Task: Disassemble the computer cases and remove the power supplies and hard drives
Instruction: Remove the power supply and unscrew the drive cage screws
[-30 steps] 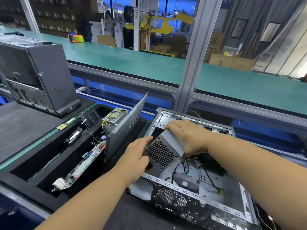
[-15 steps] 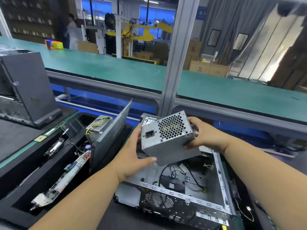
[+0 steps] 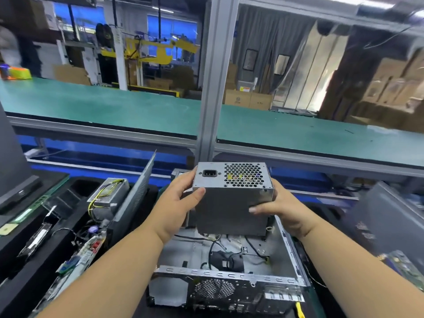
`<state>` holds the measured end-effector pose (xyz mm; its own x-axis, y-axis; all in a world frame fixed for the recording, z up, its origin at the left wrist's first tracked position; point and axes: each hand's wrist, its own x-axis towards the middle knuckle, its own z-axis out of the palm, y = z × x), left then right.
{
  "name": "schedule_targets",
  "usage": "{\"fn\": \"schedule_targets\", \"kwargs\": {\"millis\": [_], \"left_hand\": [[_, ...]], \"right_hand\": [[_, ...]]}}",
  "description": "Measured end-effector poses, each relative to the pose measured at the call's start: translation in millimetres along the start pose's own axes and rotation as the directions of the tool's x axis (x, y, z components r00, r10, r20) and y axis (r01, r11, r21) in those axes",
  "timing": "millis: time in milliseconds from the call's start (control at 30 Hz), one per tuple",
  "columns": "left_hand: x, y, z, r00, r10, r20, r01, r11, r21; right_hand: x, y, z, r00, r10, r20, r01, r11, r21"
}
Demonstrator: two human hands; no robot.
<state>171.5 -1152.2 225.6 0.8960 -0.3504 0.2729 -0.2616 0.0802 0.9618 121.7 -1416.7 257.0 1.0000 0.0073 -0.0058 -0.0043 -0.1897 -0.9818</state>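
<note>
While your left hand [image 3: 176, 207] and right hand [image 3: 278, 208] grip its sides, the gray metal supply [image 3: 231, 198] hangs above the open case [image 3: 229, 276]. Its holes and plug face you. There is open air around it.

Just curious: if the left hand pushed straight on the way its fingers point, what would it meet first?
The left hand already grips the power supply, fingers pointing right, so it would press straight into its side; beyond it lies the right hand.

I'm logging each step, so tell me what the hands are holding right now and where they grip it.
Both hands hold the power supply above the open computer case: the left hand grips its left side, the right hand its right side.
</note>
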Motion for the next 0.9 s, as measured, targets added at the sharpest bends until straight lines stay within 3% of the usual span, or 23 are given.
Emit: {"fn": "schedule_targets", "kwargs": {"millis": [133, 267, 333, 533, 700, 900], "left_hand": [[6, 9, -2, 0.999, 0.022, 0.043, -0.022, 1.0, 0.018], [7, 14, 2, 0.979, 0.175, -0.103, -0.166, 0.982, 0.091], [7, 16, 7, 0.971, 0.213, -0.112, -0.207, 0.976, 0.064], [16, 15, 24, 0.976, 0.199, -0.084, -0.194, 0.979, 0.06], [29, -3, 34, 0.998, 0.047, 0.033, -0.043, 0.994, -0.104], [45, -58, 48, 0.942, -0.315, 0.119, 0.318, 0.948, -0.004]], "right_hand": [[-13, 2, 6, 0.996, -0.005, -0.094, 0.01, 0.999, 0.047], [-28, 7, 20, 0.979, 0.012, -0.204, 0.01, 0.995, 0.104], [-35, 9, 29, 0.966, 0.012, -0.259, 0.026, 0.99, 0.141], [-48, 14, 36, 0.935, 0.035, -0.354, 0.052, 0.971, 0.233], [-49, 19, 17, 0.928, 0.028, -0.371, 0.092, 0.948, 0.303], [-41, 21, -27, 0.904, 0.135, -0.406, 0.113, 0.839, 0.532]]}}
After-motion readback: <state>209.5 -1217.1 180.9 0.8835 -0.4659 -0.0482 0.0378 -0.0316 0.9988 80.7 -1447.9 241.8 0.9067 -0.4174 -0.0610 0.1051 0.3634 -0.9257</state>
